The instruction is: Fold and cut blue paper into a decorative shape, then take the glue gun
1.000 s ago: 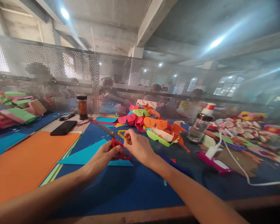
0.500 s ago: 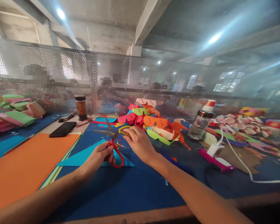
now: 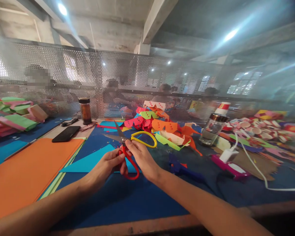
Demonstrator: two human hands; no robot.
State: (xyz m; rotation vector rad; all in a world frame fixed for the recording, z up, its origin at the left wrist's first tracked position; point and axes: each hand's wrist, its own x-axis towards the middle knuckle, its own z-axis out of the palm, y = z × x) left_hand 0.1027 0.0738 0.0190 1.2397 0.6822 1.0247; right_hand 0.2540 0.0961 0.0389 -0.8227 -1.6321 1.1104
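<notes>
A pair of scissors (image 3: 120, 136) with one red and one yellow handle is held above the table, blades spread and pointing away to the left. My left hand (image 3: 113, 160) is closed around the base of the red handle. My right hand (image 3: 142, 159) is closed at the pivot with fingertips on the metal; its thumb side is partly hidden. The yellow loop sticks out beyond my right hand, with no fingers through it. Beneath the hands lies a light-blue paper triangle (image 3: 90, 162), partly covered by my left hand.
Coloured paper cut-outs (image 3: 163, 126) are heaped ahead. To the right are a blue glue gun (image 3: 184, 168), a glass jar (image 3: 211, 131) and a magenta power strip (image 3: 228, 166) with a white cable. Orange sheets (image 3: 39, 167), a phone (image 3: 66, 133) and a brown-filled jar (image 3: 85, 113) lie left.
My right hand has moved from the yellow handle down to the pivot, uncovering the yellow loop. The scissors have shifted slightly right.
</notes>
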